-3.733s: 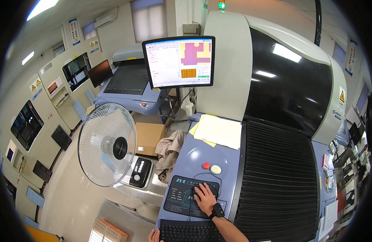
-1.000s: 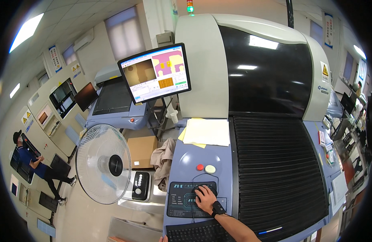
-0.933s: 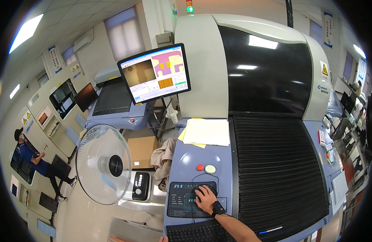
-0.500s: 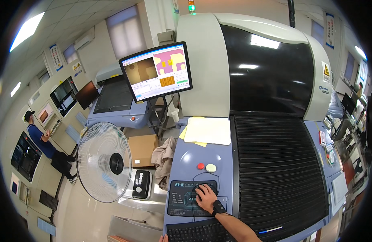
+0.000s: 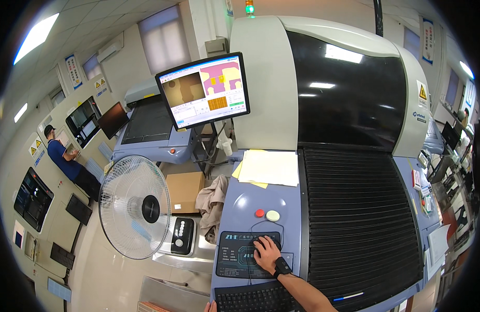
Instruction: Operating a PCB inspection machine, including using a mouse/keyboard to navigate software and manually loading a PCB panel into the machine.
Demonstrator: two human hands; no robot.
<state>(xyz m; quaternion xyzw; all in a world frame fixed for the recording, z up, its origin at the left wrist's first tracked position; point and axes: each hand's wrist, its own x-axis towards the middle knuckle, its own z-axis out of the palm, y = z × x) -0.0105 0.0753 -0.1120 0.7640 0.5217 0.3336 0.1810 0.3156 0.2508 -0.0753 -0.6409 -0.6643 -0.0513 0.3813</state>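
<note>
My right hand (image 5: 268, 257) rests over a black computer mouse (image 5: 260, 244), fingers curved round it. A black band with a dark square face is on that wrist. Beneath the mouse lies a dark printed mouse pad (image 5: 232, 260). Only a few fingertips of my left hand (image 5: 210, 307) show at the lower edge, beside the left end of a black keyboard (image 5: 250, 299); whether they hold anything is hidden. Ahead, a tilted monitor (image 5: 203, 92) displays a brown camera picture and a pink and yellow pattern.
A large machine with a dark cover (image 5: 349, 88) and black ribbed bellows (image 5: 359, 218) fills the right. Yellow and white papers (image 5: 268, 167), a red button (image 5: 259, 213) and a pale button (image 5: 272, 216) sit on its ledge. Left stand a fan (image 5: 136, 208), a cardboard box (image 5: 185, 192) and a person (image 5: 68, 161).
The person at the far left has stepped further right and away, along the machines. My right hand stays on the mouse with no clear shift. The view has tilted very slightly.
</note>
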